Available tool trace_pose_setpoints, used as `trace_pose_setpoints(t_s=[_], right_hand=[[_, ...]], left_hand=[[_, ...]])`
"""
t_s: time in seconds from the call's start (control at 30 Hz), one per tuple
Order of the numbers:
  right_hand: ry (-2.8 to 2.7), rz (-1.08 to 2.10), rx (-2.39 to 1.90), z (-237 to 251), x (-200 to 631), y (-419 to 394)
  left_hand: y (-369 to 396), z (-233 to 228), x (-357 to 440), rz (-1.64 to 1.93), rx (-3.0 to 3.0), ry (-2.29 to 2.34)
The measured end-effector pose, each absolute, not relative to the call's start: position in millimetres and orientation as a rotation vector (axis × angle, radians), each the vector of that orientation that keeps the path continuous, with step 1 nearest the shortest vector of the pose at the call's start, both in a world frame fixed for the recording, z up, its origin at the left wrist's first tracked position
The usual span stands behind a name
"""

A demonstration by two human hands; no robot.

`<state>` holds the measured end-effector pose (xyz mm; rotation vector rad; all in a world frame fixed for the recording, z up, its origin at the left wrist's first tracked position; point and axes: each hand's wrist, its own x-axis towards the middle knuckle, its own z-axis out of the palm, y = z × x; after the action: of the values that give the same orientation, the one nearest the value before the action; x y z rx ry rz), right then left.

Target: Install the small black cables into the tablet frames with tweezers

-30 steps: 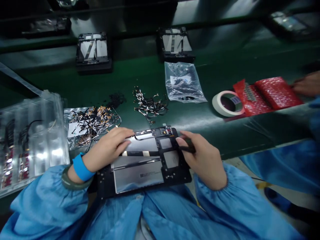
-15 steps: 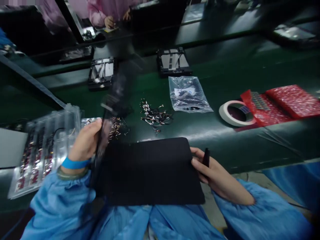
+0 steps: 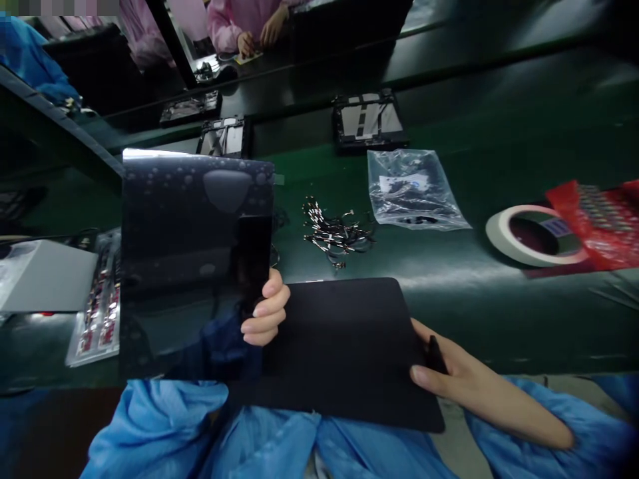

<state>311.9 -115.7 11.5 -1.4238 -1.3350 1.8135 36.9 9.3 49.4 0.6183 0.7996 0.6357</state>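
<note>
My left hand [image 3: 267,309] is closed on the right edge of a glossy black screen panel [image 3: 184,226]. The panel stands nearly upright, its shiny face towards me, with bubbles showing under what looks like a film. My left thumb and palm are hidden behind it. My right hand [image 3: 444,369] grips the right edge of a matte black flat cover [image 3: 344,352], thumb on top. A short dark stick-like tool [image 3: 437,354] also pokes up from that hand; its kind cannot be made out. The screen panel overlaps the cover's left end.
Small cables [image 3: 337,233] lie in a pile beyond the cover, beside a clear plastic bag [image 3: 414,189]. A tape roll [image 3: 534,234] and red bubble wrap [image 3: 606,223] are right. Open device frames [image 3: 369,120] stand behind. Left are a parts tray [image 3: 94,319] and grey box [image 3: 54,276]. A co-worker's hands [image 3: 259,36] show across.
My left hand has turned the screen panel from edge-on to face me. The right hand keeps its grip on the cover. My view has swung left, shifting the bench items right.
</note>
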Motion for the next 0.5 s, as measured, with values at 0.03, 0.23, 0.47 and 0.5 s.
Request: trace_pose_setpoints(t_s=[0.03,0.23,0.47,0.5], right_hand=[[-1.338,1.819,-1.436,11.8,312.1,-115.5],[-1.345,1.813,-1.510,7.0,316.8,-117.7],[-1.382,1.836,-1.434,9.2,319.2,-117.8],[-1.383,1.830,-1.419,9.8,318.1,-117.0]], left_hand=[[9.8,47.3,38.6,0.563,0.618,0.795],[7.4,47.6,39.5,0.253,0.641,0.827],[-2.0,44.2,37.8,0.379,0.918,1.053],[-0.5,41.9,36.5,0.454,0.986,1.107]])
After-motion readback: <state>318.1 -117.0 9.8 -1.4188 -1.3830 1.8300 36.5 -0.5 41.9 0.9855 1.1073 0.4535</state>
